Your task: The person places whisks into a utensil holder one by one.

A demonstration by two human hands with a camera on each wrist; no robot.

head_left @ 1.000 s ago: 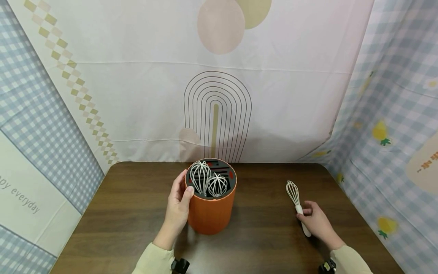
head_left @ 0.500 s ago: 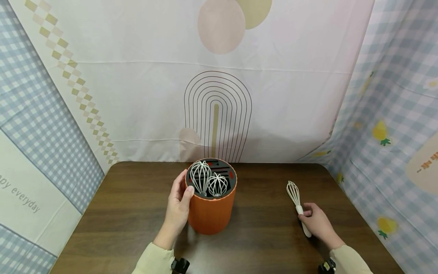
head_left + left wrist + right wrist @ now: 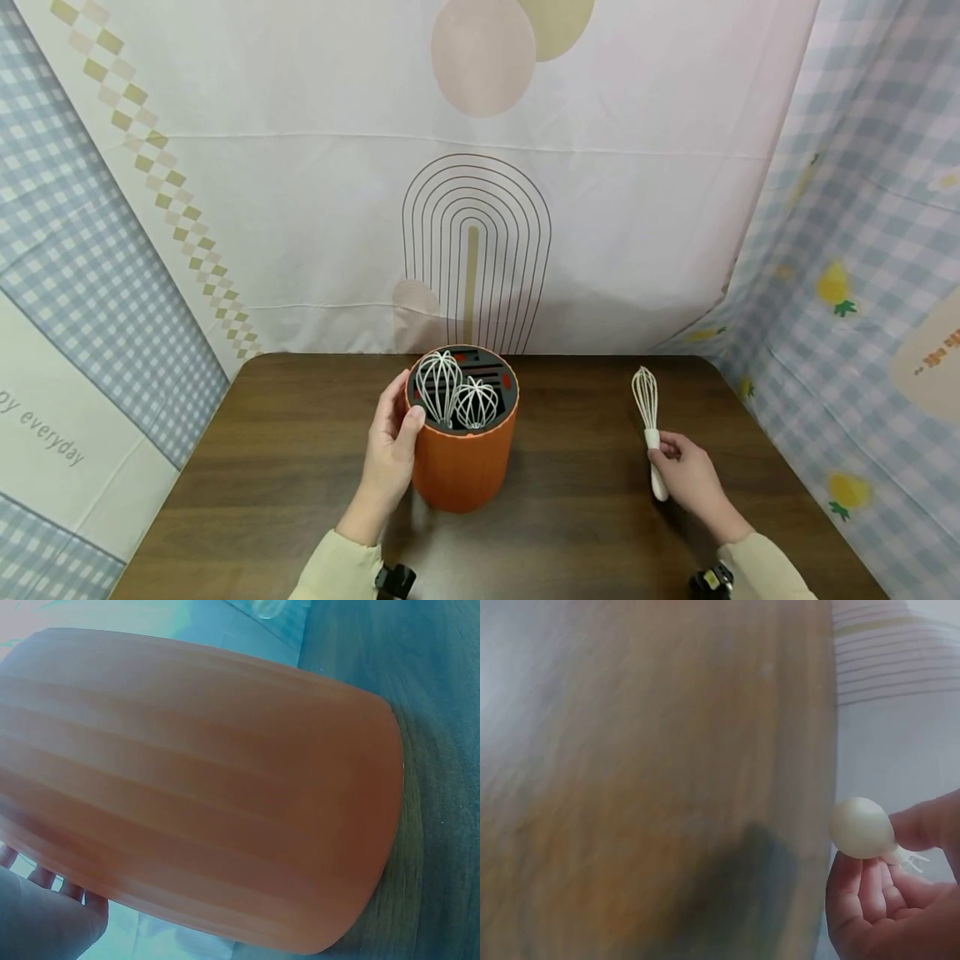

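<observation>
An orange ribbed utensil holder [image 3: 463,473] with a dark slotted top stands upright on the table. My left hand [image 3: 392,454] grips its left side, thumb at the rim; in the left wrist view the holder [image 3: 210,780] fills most of the picture. Two white wire whisk heads stick up from the top, a larger whisk [image 3: 438,385] and a smaller whisk [image 3: 477,405]. Over at the right, my right hand [image 3: 693,477] pinches a small white whisk [image 3: 652,437] by its handle, wires pointing away from me. In the right wrist view the handle's rounded end [image 3: 861,827] faces the camera.
The brown wooden table [image 3: 300,467] ends at a patterned white cloth [image 3: 315,208] behind the holder. Blue checked cloths hang along the left and right sides. A shadow falls on the wood below my right hand.
The small whisk has shifted away from me and turned more upright in the head view, with my right hand moving along. My left hand and the holder stay in place.
</observation>
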